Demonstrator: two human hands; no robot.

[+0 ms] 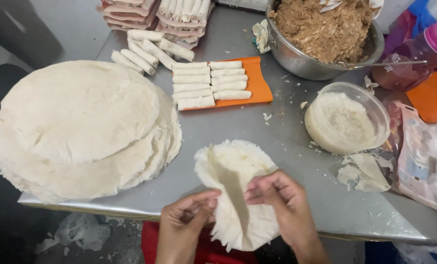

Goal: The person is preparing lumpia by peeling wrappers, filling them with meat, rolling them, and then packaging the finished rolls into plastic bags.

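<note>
Wrapper sheet (233, 168), thin, white and round, lies at the near edge of the steel worktop (287, 142), its lower part hanging over the edge toward us. Our left hand (184, 222) pinches its lower left rim, fingers closed on the sheet. Our right hand (282, 195) pinches a fold near the middle, thumb and forefinger closed on a lifted flap. We judge this as peeling or spreading a single sheet, ahead of any filling; no filling sits on it yet.

Next move, as we read it, calls for a light, even pull so the sheet opens flat without tearing. The frayed rim looks fragile.

Around:
- big stack of wrappers (81, 127) to the left, well apart from the hands
- orange tray (257, 83) with two rows of finished rolls (211, 83), further back
- more rolls loose beside it (147, 51) and on stacked trays (155, 14) at the far edge
- metal bowl (296, 61) of brown filling (326, 24), far right
- clear tub of pale paste (345, 120), near the right hand
- torn wrapper scraps (362, 171) just beside that tub
- pink bottle (414, 58) and plastic packets (419, 156) at the right edge

Nothing blocks the hands. The reach to the filling passes over the paste tub.
</note>
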